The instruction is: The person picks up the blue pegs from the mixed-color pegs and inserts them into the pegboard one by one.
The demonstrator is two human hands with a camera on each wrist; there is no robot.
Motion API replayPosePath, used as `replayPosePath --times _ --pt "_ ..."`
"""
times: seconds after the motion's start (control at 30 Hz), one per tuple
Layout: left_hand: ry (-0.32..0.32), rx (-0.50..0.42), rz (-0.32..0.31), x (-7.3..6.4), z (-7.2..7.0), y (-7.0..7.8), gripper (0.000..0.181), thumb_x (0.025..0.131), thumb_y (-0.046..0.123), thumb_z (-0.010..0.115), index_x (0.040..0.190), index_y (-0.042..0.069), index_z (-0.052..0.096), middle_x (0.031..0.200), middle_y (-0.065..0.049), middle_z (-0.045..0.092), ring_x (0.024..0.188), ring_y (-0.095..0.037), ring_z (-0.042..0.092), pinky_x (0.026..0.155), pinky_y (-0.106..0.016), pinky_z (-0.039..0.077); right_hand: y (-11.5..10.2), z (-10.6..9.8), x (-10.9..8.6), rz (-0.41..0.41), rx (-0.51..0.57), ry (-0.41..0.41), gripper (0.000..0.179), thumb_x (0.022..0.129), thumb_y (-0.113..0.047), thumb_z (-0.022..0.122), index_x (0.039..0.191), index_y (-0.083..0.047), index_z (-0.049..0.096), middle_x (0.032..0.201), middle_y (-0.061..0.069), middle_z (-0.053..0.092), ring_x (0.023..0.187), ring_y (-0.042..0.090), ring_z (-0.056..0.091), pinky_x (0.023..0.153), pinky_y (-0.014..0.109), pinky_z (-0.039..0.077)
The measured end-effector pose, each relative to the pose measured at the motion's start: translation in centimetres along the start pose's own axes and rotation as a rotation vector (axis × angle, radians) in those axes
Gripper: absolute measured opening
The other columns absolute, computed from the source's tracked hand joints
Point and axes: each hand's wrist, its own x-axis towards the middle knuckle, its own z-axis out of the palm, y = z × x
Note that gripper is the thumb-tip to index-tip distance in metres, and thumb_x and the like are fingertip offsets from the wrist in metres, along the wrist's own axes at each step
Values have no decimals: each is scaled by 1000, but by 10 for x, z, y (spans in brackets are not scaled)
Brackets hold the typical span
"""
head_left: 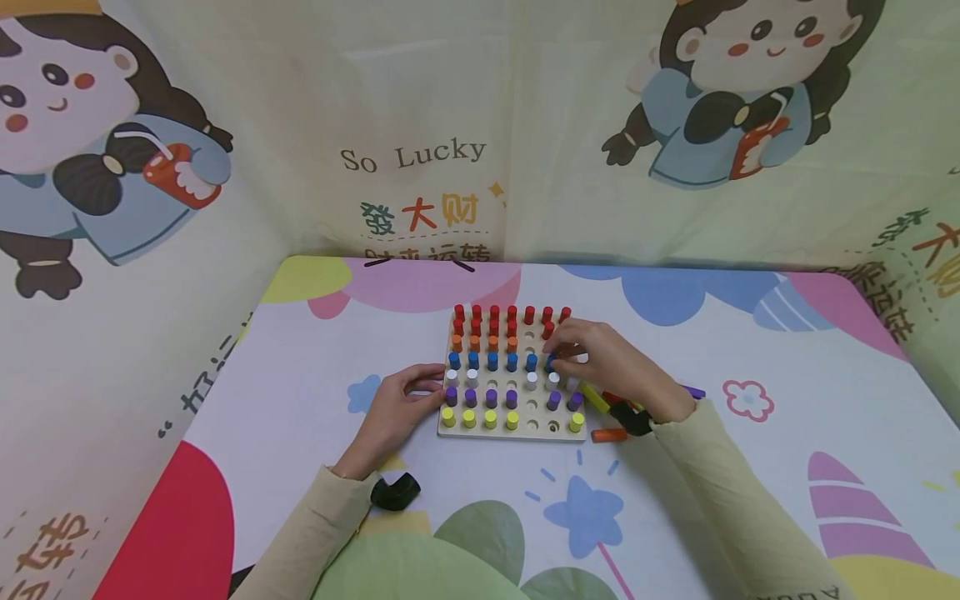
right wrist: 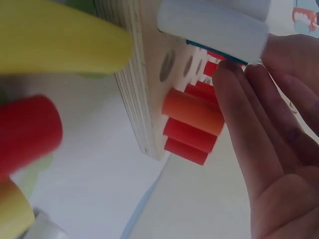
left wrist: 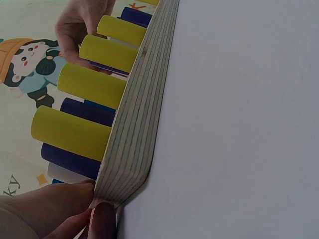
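Note:
A wooden pegboard point(head_left: 558, 432) stands on the table with rows of red, orange, blue, white, purple and yellow pegs; some holes show bare. My left hand point(head_left: 397, 412) holds the board's left edge, with thumb and fingertips at its corner in the left wrist view. Over the right side of the board, my right hand point(head_left: 607, 367) pinches a blue peg point(head_left: 551, 364) at the end of the blue row. In the right wrist view a white peg point(right wrist: 214, 30) hides most of that blue peg and part of the fingertips.
Several loose pegs lie right of the board, among them a yellow peg point(head_left: 595, 397), an orange peg point(head_left: 609, 435) and a purple peg point(head_left: 694, 392), partly under the right wrist. A patterned cloth point(head_left: 750, 467) covers the table. Printed curtains point(head_left: 555, 200) hang behind and at the sides.

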Motion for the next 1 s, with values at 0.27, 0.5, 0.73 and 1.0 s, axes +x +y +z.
replayPosePath --times 0.27,0.5,0.73,1.0 --pt "2 2 -3 -1 0 -1 40 93 18 71 132 15 63 119 -3 67 105 -17 63 91 -34 56 1 -7 -7 -26 -25 29 20 85 -7 78 104 -7 72 101 4 69 96 22 69 86 40 58" --pt "-1 8 9 0 1 0 41 93 19 71 132 15 62 120 -2 67 105 -16 63 91 -34 56 8 -11 -17 -65 -41 68 16 84 -8 79 99 -9 74 97 0 68 94 18 69 84 40 59" --pt "-4 7 14 -1 0 1 40 93 19 70 132 14 62 120 -3 67 104 -16 63 92 -34 55 15 -18 -27 -25 -57 68 21 84 -5 78 104 -5 72 100 4 68 96 23 70 85 43 58" --pt "-4 10 16 -1 1 1 41 93 18 71 132 13 62 120 -3 67 103 -17 63 91 -34 55 22 -24 -39 -12 -93 70 20 83 -4 78 103 -5 73 101 6 68 95 24 70 81 43 59"
